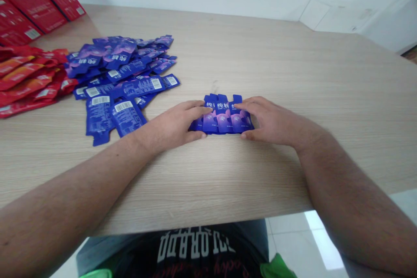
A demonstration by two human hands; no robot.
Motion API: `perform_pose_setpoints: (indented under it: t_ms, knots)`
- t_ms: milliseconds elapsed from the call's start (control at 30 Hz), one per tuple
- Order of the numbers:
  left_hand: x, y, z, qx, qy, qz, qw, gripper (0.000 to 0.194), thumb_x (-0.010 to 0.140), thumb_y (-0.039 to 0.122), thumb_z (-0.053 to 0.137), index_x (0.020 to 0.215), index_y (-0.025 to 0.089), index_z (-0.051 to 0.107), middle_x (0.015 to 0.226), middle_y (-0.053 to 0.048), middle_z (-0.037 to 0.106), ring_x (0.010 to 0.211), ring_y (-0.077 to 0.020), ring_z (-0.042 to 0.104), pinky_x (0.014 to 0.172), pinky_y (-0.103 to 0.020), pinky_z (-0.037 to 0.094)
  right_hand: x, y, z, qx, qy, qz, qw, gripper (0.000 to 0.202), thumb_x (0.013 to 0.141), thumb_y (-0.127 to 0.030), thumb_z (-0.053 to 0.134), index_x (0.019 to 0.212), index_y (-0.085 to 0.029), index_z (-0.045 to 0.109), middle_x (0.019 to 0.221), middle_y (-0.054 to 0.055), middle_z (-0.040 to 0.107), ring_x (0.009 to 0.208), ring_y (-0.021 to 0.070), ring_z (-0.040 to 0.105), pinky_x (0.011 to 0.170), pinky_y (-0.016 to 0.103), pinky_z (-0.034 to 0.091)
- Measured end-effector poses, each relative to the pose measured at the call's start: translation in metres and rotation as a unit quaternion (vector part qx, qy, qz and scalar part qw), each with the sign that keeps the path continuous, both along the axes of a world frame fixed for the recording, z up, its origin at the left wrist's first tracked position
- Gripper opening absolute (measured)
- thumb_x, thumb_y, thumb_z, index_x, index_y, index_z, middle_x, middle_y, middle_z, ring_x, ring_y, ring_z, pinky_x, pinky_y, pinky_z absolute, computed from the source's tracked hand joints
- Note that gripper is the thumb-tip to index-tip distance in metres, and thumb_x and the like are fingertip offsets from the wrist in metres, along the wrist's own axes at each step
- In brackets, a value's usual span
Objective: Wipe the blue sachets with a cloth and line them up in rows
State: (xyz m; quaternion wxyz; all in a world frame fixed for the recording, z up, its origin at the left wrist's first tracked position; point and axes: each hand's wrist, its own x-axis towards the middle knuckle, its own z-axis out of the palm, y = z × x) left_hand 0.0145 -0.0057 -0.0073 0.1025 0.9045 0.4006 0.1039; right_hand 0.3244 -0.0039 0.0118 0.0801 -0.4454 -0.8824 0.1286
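Several blue and purple sachets (223,117) lie side by side in an overlapping row on the table, their printed fronts facing up. At the row's left end my left hand (182,124) is closed around the edge, thumb at the near side and fingers over the top. My right hand (269,120) grips the right end in the same way, fingertips on the last sachet. To the left, a loose heap of the same blue sachets (130,67) spreads over the table, some with barcodes showing.
A pile of red and orange sachets (31,78) lies at the far left. Behind it stand red cardboard boxes (35,4) with open flaps. The wooden table (247,61) meets a white wall at the back, and its front edge runs close to my body.
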Motion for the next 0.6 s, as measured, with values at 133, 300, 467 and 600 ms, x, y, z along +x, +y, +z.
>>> perform_pose_setpoints:
  t_ms: [133,300,467,600]
  knots:
    - [0.023,0.002,-0.008,0.037,-0.021,0.012,0.999,0.060,0.088,0.042,0.066,0.142,0.020,0.054,0.148,-0.014,0.052,0.137,-0.0288,0.049,0.116,-0.043,0.041,0.007,0.008,-0.003,-0.002,0.003,0.003,1.000,0.074,0.078,-0.053,0.077,0.144,-0.027,0.055,0.141,0.011,0.056,0.133,0.0343,0.051,0.116,0.051,0.041]
    - [0.048,-0.003,-0.014,0.068,-0.043,0.040,0.996,0.055,0.090,0.043,0.063,0.139,0.017,0.056,0.141,-0.013,0.057,0.134,-0.0291,0.050,0.117,-0.045,0.039,0.012,0.015,-0.004,0.007,-0.017,0.008,1.000,0.068,0.079,-0.052,0.076,0.138,-0.025,0.061,0.135,0.011,0.062,0.130,0.0342,0.053,0.114,0.052,0.042]
    - [0.044,-0.025,0.003,0.082,-0.052,0.056,0.994,0.067,0.089,0.048,0.066,0.145,0.016,0.049,0.151,-0.017,0.047,0.140,-0.0312,0.044,0.118,-0.045,0.038,0.019,0.015,-0.007,0.014,-0.001,0.018,1.000,0.067,0.082,-0.061,0.070,0.137,-0.024,0.062,0.131,0.012,0.064,0.123,0.0348,0.058,0.108,0.054,0.047]
    - [0.004,-0.042,0.033,0.101,-0.015,0.066,0.993,0.044,0.097,0.030,0.052,0.139,0.019,0.055,0.141,-0.011,0.058,0.134,-0.0247,0.051,0.116,-0.040,0.040,0.026,0.020,-0.010,0.025,0.040,-0.044,0.998,0.060,0.088,-0.063,0.060,0.136,-0.027,0.063,0.128,0.012,0.064,0.105,0.0337,0.066,0.092,0.053,0.056]
